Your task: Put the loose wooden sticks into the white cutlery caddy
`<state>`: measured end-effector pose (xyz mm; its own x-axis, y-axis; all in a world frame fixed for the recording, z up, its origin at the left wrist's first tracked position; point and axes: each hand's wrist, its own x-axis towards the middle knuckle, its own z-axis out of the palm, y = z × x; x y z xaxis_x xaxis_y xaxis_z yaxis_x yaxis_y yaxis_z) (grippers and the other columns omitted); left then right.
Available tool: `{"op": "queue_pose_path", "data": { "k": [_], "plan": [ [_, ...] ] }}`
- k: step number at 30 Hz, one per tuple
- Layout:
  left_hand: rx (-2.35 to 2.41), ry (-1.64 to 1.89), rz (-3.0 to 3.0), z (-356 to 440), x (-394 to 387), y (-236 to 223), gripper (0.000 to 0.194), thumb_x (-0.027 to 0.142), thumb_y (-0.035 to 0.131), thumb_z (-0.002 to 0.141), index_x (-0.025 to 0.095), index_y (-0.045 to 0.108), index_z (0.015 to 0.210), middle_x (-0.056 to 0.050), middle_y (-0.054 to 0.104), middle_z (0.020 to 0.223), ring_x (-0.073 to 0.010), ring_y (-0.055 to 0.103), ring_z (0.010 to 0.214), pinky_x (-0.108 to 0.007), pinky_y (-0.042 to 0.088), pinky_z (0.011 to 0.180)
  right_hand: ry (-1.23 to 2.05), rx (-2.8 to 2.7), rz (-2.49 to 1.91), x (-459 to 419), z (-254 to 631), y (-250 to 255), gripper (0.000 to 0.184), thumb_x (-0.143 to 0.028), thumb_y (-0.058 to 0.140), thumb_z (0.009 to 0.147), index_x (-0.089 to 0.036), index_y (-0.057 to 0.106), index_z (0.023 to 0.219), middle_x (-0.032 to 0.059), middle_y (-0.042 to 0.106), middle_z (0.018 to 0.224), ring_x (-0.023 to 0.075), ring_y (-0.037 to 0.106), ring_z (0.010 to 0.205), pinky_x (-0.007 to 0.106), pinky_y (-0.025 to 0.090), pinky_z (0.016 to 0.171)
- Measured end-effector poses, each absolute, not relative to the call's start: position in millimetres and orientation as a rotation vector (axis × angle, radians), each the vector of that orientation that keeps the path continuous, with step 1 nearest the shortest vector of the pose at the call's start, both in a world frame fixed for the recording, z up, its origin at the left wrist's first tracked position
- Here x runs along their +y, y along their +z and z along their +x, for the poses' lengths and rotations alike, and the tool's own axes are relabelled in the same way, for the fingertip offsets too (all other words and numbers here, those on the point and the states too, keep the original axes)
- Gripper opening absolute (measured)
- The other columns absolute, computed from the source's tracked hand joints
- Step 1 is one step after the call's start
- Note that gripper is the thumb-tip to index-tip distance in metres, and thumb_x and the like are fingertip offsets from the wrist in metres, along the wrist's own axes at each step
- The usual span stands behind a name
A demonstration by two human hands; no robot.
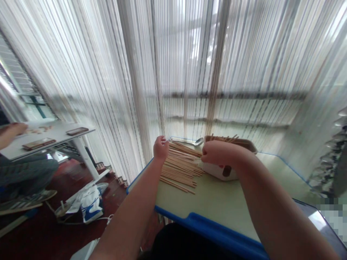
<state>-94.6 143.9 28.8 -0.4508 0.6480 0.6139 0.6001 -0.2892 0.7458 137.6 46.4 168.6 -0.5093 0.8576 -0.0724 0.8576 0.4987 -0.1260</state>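
1. the loose wooden chopsticks [180, 169] lie side by side, roughly parallel, at the centre of the layout; twelve o'clock points away from the person.
2. the two hands are well apart. the left hand [161, 148], at ten o'clock, has bent fingers by the handle end of a metal ladle [198, 142]; i cannot tell whether it grips the handle.
3. the right hand [212, 152], at two o'clock, is curled over the far right ends of the chopsticks; its fingertips are hidden, so i cannot tell what it pinches.
4. the ladle lies at twelve o'clock, its bowl towards the container.
5. at three o'clock stands a brown-lined white container [215, 171] with an oval side hole; more chopsticks [226, 138] poke above its rim, partly behind the right hand.
6. what could go wrong: the left forearm crosses near the left ends of the loose chopsticks, so a sideways sweep might roll some over the blue-edged counter [206, 204]. a knock from the right wrist could shift the container, and a nudge to the ladle could scatter the row.
7. further out, at nine o'clock, another person's hand [13, 134] is over a white side counter [63, 126]; a pale curtain [187, 72] hangs at twelve.
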Motion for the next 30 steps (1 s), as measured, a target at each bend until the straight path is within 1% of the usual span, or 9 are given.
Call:
{"op": "queue_pose_path", "data": {
  "k": [6,10,14,17,20,24,26,28,30],
  "plan": [
    [1.809,2.043,1.586,-91.2,137.7,34.2,0.025,0.027,0.052,0.076,0.016,0.053,0.099,-0.005,0.063,0.086,-0.0143,0.061,0.071,-0.027,0.048,0.068,-0.453,2.786,1.756,20.7,210.0,210.3,0.027,-0.039,0.051,0.075,-0.016,0.064,0.067,0.0017,0.057,0.049,0.0094,0.047,0.041,0.022,0.031,0.042],
    [1.763,2.011,1.473,-65.8,134.0,47.4,0.024,0.027,0.056,0.072,0.017,0.054,0.094,-0.004,0.063,0.086,-0.0147,0.061,0.070,-0.029,0.049,0.069,-0.249,3.056,2.048,11.3,247.3,222.5,0.033,-0.044,0.050,0.077,-0.015,0.066,0.075,0.0010,0.056,0.051,0.0091,0.046,0.044,0.024,0.033,0.046],
    [1.417,1.747,1.710,-16.1,138.2,65.1,0.030,0.023,0.058,0.069,0.016,0.055,0.098,-0.006,0.063,0.092,-0.0149,0.062,0.075,-0.029,0.050,0.070,0.143,3.235,2.313,13.8,262.1,227.6,0.029,-0.040,0.051,0.077,-0.015,0.066,0.079,0.0021,0.058,0.058,0.0106,0.049,0.051,0.026,0.036,0.053],
    [1.344,1.920,1.640,14.2,145.5,65.5,0.035,0.021,0.052,0.072,0.016,0.050,0.107,-0.006,0.062,0.095,-0.0138,0.060,0.075,-0.028,0.050,0.068,0.288,3.346,2.464,22.1,264.6,227.9,0.026,-0.037,0.052,0.076,-0.015,0.065,0.082,0.0039,0.060,0.067,0.0123,0.051,0.058,0.026,0.038,0.056],
    [1.336,2.011,1.597,25.1,151.9,48.0,0.036,0.023,0.049,0.075,0.017,0.047,0.111,-0.006,0.060,0.094,-0.0136,0.059,0.075,-0.028,0.049,0.067,0.250,3.458,2.568,32.4,265.2,225.5,0.027,-0.035,0.050,0.076,-0.015,0.063,0.088,0.0050,0.061,0.072,0.0132,0.053,0.061,0.027,0.039,0.056],
    [1.288,1.736,1.889,22.4,151.7,20.6,0.035,0.032,0.049,0.079,0.016,0.050,0.111,-0.007,0.060,0.096,-0.0159,0.058,0.081,-0.030,0.049,0.070,0.101,3.570,2.595,43.7,263.0,221.7,0.026,-0.032,0.047,0.076,-0.015,0.060,0.090,0.0045,0.059,0.071,0.0133,0.053,0.060,0.027,0.040,0.056],
    [1.226,1.635,1.938,21.2,148.0,15.1,0.034,0.038,0.040,0.085,0.017,0.054,0.108,-0.008,0.061,0.098,-0.0172,0.058,0.088,-0.031,0.048,0.075,0.053,3.592,2.559,47.6,260.4,220.2,0.024,-0.031,0.047,0.075,-0.016,0.060,0.088,0.0044,0.058,0.069,0.0137,0.053,0.060,0.027,0.040,0.055],
    [1.185,1.609,1.913,21.8,143.1,15.6,0.041,0.043,0.030,0.090,0.017,0.056,0.107,-0.008,0.062,0.100,-0.0179,0.059,0.091,-0.032,0.047,0.078,0.033,3.593,2.527,50.6,257.7,218.7,0.022,-0.029,0.047,0.074,-0.016,0.060,0.086,0.0044,0.058,0.069,0.0142,0.053,0.061,0.028,0.040,0.056],
    [1.148,1.595,1.915,23.8,137.4,19.6,0.048,0.049,0.027,0.090,0.016,0.055,0.110,-0.008,0.063,0.100,-0.0187,0.059,0.091,-0.032,0.047,0.079,0.033,3.567,2.535,52.8,255.4,217.3,0.021,-0.028,0.047,0.073,-0.016,0.060,0.084,0.0044,0.058,0.068,0.0147,0.054,0.062,0.028,0.040,0.056]
  ]
}}
